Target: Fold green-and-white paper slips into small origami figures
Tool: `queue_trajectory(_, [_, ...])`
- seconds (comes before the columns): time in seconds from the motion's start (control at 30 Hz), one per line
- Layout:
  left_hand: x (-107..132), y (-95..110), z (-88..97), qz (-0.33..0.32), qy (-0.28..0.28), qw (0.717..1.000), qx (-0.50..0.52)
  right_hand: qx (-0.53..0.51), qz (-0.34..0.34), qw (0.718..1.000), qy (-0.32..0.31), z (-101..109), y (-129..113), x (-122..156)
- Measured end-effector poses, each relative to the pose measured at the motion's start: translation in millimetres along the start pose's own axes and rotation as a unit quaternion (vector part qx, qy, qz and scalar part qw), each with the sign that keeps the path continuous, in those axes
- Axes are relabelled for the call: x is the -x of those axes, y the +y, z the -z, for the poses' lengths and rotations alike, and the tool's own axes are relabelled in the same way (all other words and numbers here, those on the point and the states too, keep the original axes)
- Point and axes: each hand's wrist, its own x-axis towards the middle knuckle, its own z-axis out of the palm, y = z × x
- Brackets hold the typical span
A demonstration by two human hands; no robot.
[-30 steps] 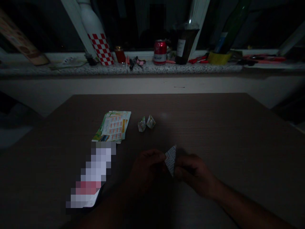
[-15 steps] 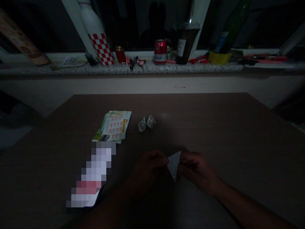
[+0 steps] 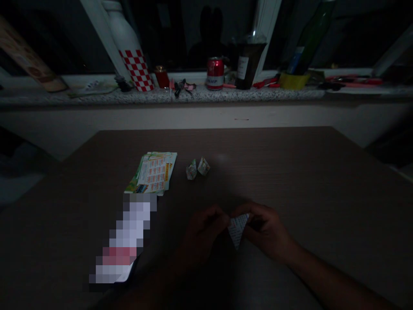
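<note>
A small triangle of folded printed paper [image 3: 238,230] is held over the table with one point downward. My left hand [image 3: 208,226] pinches its left corner between thumb and fingers. On the other side my right hand [image 3: 266,230] grips the right edge, its index finger reaching along the top of the paper. Two small folded paper pieces [image 3: 203,166] stand on the table beyond my hands, close beside each other. Left of them lies a stack of printed paper sheets [image 3: 156,172].
A phone-like device with a blurred-out screen [image 3: 124,245] lies left of my hands on the brown table [image 3: 290,163]. Along the granite sill [image 3: 106,99] stand a checkered bottle [image 3: 138,69], a red can [image 3: 215,73], a dark cup [image 3: 248,64] and a green bottle [image 3: 312,38].
The paper triangle has tilted so its top edge lies nearly level. My right index finger has moved left over the top of the paper. The view has shifted slightly.
</note>
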Motion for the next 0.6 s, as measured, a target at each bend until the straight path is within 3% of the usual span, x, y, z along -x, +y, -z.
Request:
queue_trajectory(0.17, [3.7,0.5,-2.5,-0.034,-0.004,0.997,-0.063,-0.009,0.000,1.000,0.015,-3.1,-2.8,-1.6])
queue_trajectory(0.47, [-0.7,-3.8,-5.3,-0.033,0.017,0.998,-0.059,0.076,0.058,0.995,0.042,-3.8,3.4,-3.1])
queue_trajectory(0.6, [-4.2,-2.1,-5.4,-0.024,0.031,0.998,-0.048,0.089,0.052,0.992,0.068,-3.6,5.7,-5.1])
